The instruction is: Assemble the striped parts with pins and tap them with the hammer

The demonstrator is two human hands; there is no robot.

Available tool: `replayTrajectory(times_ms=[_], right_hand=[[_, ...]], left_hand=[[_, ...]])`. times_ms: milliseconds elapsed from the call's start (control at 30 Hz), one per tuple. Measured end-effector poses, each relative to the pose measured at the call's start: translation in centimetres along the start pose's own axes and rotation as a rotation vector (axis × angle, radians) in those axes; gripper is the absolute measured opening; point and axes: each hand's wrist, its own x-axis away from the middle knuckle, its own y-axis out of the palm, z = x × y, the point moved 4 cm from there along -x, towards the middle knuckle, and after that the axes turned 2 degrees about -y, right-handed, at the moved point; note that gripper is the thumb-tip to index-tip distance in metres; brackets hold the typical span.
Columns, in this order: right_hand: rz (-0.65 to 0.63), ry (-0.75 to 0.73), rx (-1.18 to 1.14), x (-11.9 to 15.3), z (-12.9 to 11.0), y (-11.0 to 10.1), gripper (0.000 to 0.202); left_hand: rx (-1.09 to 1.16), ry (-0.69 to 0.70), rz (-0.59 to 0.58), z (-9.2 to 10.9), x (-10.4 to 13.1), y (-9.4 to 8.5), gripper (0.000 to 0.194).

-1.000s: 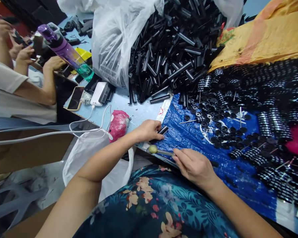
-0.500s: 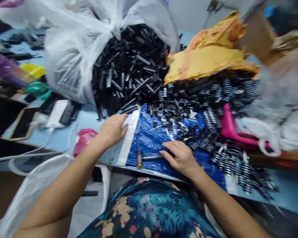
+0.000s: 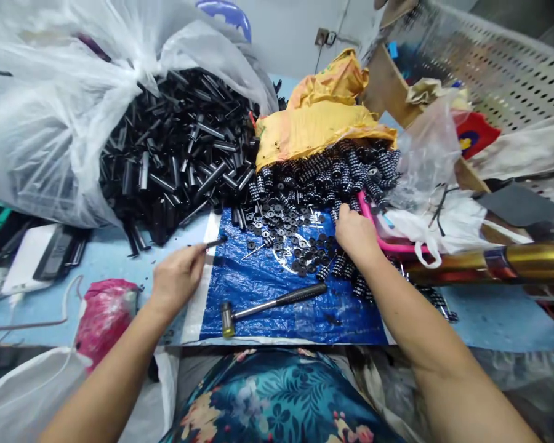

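Pinching 1 black tube (image 3: 216, 241) in the left hand (image 3: 178, 278), grip closed on its near end, tube over the left edge of the blue sheet (image 3: 253, 274); right hand (image 3: 356, 234) at the dotted rollers (image 3: 344, 163), can't tell if its grip has any. 1 hammer (image 3: 295, 296) lying on the sheet, head left, clear of both hands. Rollers and black discs (image 3: 307, 252): too many to count. 1 yellow bag (image 3: 318, 126), 1 pink bundle (image 3: 105, 314) on the counter (image 3: 503, 320)

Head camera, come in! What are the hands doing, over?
Left hand: holding slim black tube. Right hand: at patterned black rollers, grip hidden. Black-handled metal hammer: unheld on blue plastic sheet, near edge.
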Motion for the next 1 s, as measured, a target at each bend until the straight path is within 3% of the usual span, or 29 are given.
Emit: replayTrajectory(times_ms=[100, 167, 267, 400, 500, 633, 800, 1000], right_hand=[[0.068, 0.011, 0.009, 0.9, 0.3, -0.1, 0.032], [0.136, 0.000, -0.120, 2.6, 0.6, -0.1, 0.036], [0.187, -0.020, -0.528, 5.9, 0.4, 0.4, 0.045], [0.059, -0.046, -1.206, 10.2, -2.3, 1.0, 0.054], [-0.199, -0.058, -1.571, 11.8, -6.3, 0.6, 0.054], [-0.530, 0.101, -1.820, 11.7, -11.9, 0.0, 0.055], [-0.617, 0.196, -1.952, 11.9, -15.6, 0.0, 0.051], [-0.544, 0.243, -2.049, 13.2, -16.2, 0.4, 0.050]], left_hand=[[0.369, -0.171, -0.111, -1.2, 2.8, 0.5, 0.024], [0.657, -0.349, -0.105, -2.1, 3.8, 0.6, 0.025], [1.094, -0.576, -0.031, -2.4, 4.2, 0.3, 0.025], [1.238, -0.726, 0.023, -0.8, 4.1, 0.2, 0.034], [1.305, -0.743, -0.067, 1.5, 4.3, 1.2, 0.048], [1.358, -0.635, -0.198, 4.8, 5.2, 2.7, 0.050], [1.287, -0.535, -0.272, 6.4, 6.6, 3.7, 0.047], [1.203, -0.514, -0.266, 7.0, 7.4, 4.2, 0.043]])
